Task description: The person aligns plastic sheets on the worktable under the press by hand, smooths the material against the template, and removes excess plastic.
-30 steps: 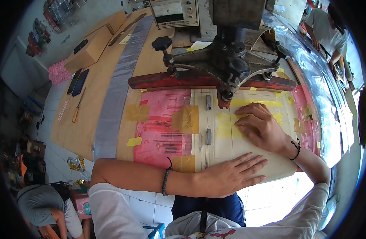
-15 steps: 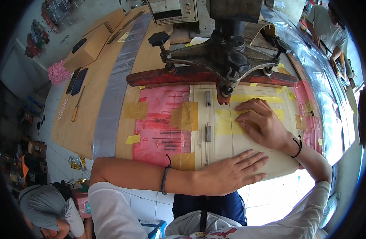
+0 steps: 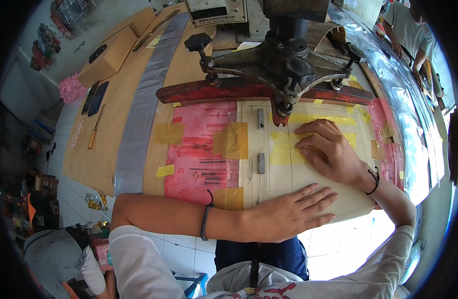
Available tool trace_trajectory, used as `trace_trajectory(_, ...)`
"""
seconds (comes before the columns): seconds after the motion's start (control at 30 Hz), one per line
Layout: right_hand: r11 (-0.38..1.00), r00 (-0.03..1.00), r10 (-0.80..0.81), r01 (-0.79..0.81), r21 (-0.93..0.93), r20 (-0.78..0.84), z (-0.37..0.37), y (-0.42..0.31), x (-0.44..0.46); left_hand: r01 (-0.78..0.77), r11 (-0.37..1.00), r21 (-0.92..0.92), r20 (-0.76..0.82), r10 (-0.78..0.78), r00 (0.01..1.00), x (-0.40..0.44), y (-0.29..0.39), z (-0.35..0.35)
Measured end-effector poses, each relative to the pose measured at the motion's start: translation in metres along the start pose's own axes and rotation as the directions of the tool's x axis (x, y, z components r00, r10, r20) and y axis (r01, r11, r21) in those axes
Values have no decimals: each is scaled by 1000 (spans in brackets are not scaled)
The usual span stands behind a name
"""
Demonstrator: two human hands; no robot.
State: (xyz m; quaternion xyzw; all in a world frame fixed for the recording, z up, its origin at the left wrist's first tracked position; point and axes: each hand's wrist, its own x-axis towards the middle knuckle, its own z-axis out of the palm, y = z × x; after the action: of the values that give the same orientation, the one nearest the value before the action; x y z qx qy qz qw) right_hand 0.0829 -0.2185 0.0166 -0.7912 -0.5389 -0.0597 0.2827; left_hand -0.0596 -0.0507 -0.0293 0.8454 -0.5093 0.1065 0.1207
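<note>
My left hand [image 3: 291, 212] lies flat, fingers outstretched, on the near edge of a cream board [image 3: 346, 203] with a clear-looking film on it. My right hand [image 3: 333, 149] rests farther up the same board, beside yellow tape [image 3: 284, 149]. Its fingers are bent but apart, fingertips down on the surface, and nothing shows in them. Just beyond that hand is a red press bar [image 3: 214, 92] under a dark metal press head [image 3: 284, 70]. Two small grey metal blocks [image 3: 261, 163] sit on the board to the left of my right hand.
Pink sheeting [image 3: 194, 154] with brown tape [image 3: 230, 141] covers the board's left part. On the wooden table [image 3: 104, 144] lie phones [image 3: 97, 98], a wooden-handled tool [image 3: 92, 137] and a cardboard box [image 3: 109, 57]. Clear plastic film [image 3: 413, 134] runs along the right. Other people are at lower left and upper right.
Both hands keep nearly the same pose on the board. The view has shifted slightly, so the table and press bar appear a little higher.
</note>
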Motion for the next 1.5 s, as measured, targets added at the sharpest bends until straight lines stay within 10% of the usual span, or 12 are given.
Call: trace_trajectory(1.5, 982, 985, 164, -168, 90, 52, -1, 0, 1, -32, 998, 62, 73, 28, 997, 0, -2, -6)
